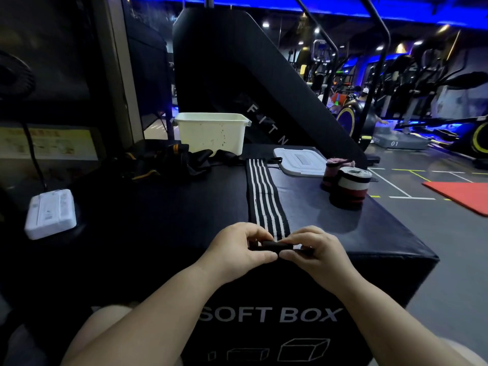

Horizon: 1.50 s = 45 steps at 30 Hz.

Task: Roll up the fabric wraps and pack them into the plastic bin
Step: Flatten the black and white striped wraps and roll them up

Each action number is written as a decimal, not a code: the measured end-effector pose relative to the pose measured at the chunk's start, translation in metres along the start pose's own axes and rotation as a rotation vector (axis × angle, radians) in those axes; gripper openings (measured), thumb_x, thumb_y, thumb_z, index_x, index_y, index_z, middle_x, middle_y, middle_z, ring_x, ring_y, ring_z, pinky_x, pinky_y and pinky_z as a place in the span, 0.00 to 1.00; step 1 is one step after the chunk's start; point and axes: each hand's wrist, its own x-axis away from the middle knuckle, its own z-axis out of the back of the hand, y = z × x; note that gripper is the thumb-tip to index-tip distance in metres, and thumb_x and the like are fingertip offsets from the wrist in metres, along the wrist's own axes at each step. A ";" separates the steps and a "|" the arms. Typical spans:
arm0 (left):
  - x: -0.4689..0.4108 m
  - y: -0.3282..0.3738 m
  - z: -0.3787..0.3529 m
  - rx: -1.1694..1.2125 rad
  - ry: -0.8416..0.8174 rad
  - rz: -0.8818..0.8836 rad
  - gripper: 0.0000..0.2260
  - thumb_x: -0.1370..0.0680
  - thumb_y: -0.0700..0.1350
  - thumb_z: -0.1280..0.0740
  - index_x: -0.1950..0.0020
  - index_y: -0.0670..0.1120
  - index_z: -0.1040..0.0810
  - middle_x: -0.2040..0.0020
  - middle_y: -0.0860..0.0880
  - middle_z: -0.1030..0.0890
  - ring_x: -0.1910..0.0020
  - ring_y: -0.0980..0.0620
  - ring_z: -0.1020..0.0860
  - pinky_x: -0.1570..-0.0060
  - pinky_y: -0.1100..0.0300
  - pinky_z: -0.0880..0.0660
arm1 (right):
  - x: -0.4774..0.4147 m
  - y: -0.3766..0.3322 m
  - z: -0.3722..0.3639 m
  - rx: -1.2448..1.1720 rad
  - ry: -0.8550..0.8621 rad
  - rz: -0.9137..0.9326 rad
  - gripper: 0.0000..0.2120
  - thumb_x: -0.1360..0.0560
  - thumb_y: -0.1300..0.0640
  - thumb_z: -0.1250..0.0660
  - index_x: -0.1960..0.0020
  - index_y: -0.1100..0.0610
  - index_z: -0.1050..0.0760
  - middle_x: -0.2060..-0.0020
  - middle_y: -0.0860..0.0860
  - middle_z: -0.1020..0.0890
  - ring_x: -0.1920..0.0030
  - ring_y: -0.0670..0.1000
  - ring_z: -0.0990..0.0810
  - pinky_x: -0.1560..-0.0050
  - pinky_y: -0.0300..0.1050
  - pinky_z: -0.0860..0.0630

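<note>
With the left hand [237, 247], pinching the left side of a small dark roll at the near end of the black striped wrap [264, 196]; fingers curled over the top, thumb underneath. With the right hand [314, 252], pinching the right side of the same roll in the same manner, fingers bent over it and thumb tucked below. Held close together at the near edge of the bench [171, 212], thumb tips just beside each other; touching or not, cannot tell. Reaching in from below on two bare forearms, angled toward one another, knuckles upward.

Beyond the hands, lying flat and straight along the bench top toward its far side: the unrolled length of the wrap, with white stripes running lengthwise. At the far edge, just left of the wrap's far end, standing upright and open: the cream plastic bin [211, 136]. Just right of that far end, lying flat: a white lid [301, 161]. Near the right edge, standing on end: a white, red and black rolled wrap [351, 188], and just behind it a pink and black rolled wrap [331, 175]. Left of the bin, heaped loosely: a pile of black straps [163, 162] with orange trim. Far left: a white boxy device [50, 213]. On the front face below the hands, printed: SOFT BOX.
</note>
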 end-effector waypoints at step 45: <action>-0.018 -0.015 0.005 -0.091 -0.028 -0.014 0.19 0.32 0.52 0.22 0.42 0.56 0.19 0.48 0.61 0.22 0.47 0.65 0.23 0.45 0.70 0.28 | -0.017 0.003 0.003 0.217 -0.218 -0.110 0.21 0.27 0.38 0.33 0.39 0.48 0.20 0.48 0.40 0.26 0.47 0.40 0.25 0.44 0.37 0.29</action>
